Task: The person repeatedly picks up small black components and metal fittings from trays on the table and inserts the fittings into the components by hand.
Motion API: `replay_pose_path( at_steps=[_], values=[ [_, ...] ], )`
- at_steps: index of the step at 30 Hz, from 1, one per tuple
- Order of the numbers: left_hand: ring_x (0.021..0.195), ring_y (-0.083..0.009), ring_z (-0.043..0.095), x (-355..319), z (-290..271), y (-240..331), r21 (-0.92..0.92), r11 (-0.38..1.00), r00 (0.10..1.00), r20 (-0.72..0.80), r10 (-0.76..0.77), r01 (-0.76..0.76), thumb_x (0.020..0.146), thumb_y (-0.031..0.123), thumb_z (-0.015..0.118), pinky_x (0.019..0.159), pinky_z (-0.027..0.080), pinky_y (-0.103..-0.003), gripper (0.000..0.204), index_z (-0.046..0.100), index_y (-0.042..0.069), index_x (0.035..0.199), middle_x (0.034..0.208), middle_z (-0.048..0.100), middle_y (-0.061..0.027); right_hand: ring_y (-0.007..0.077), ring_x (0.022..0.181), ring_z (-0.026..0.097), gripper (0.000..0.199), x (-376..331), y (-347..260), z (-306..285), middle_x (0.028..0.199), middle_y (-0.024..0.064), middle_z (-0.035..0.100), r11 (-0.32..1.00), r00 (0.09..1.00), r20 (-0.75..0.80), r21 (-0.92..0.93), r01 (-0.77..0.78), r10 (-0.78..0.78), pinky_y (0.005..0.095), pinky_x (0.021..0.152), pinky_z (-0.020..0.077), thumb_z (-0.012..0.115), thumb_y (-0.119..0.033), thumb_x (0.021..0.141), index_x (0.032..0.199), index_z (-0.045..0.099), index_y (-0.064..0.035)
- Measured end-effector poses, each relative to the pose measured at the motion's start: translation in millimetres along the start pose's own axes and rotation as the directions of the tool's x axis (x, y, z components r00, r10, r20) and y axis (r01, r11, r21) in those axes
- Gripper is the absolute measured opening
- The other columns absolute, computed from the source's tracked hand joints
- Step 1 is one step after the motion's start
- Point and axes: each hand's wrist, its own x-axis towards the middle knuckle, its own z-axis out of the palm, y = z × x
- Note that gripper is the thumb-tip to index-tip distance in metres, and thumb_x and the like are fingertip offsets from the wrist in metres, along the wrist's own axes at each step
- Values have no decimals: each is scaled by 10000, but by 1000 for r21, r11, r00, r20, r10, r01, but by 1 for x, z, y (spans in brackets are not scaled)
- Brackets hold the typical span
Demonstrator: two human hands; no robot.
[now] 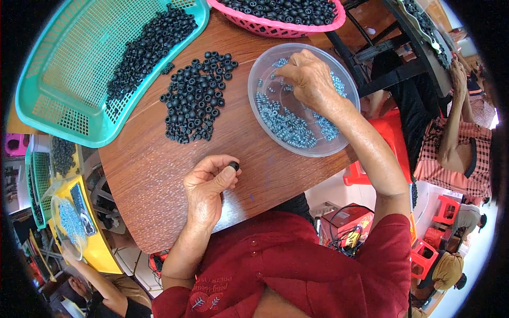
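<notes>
My left hand [208,183] rests on the brown wooden table [154,175] and pinches one small black rubber ring [234,166] between thumb and fingers. My right hand [310,79] reaches into a clear plastic bowl [265,61] of small silvery screws [286,127], fingers curled down among them; whether it grips one is hidden. A loose heap of black rubber rings [196,98] lies on the table left of the bowl.
A teal mesh basket [69,69] with more black rings sits at the far left. A pink basket [275,24] of black rings stands at the top. Other people work at the right and lower left. Red stools [382,132] stand beside the table.
</notes>
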Motion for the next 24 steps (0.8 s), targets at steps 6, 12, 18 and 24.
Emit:
replay_pose_path(
  at_steps=[6,12,18,24],
  values=[
    [694,-94,588,1,0,0,-3,1000,1000,-6,-4,4,827,98,689,614,470,-200,212,637,-26,991,848,662,-79,299,798,534,205,10,0,5,761,95,556,998,999,-10,-52,-45,45,415,651,453,646,-14,635,823,690,-84],
    [709,-98,598,2,-3,-2,-23,1000,1000,6,-14,14,828,96,690,621,476,-201,215,635,-28,995,855,662,-77,329,836,539,173,13,-3,6,783,127,558,999,999,12,-27,-37,37,447,651,471,638,-10,606,768,670,-61],
    [723,-104,602,1,-3,-1,-23,1000,1000,8,-11,11,830,91,687,624,478,-206,212,634,-31,995,870,661,-81,323,823,537,162,5,4,3,776,126,556,998,999,-1,-37,-42,42,438,640,470,635,-11,600,752,663,-55],
    [737,-110,604,2,-1,-1,-24,1000,1000,5,-4,4,828,79,684,630,483,-211,203,634,-33,989,879,659,-83,289,765,526,235,7,-5,7,720,74,536,995,1000,7,-94,15,-15,401,646,449,634,7,637,839,694,-99]
  ],
)
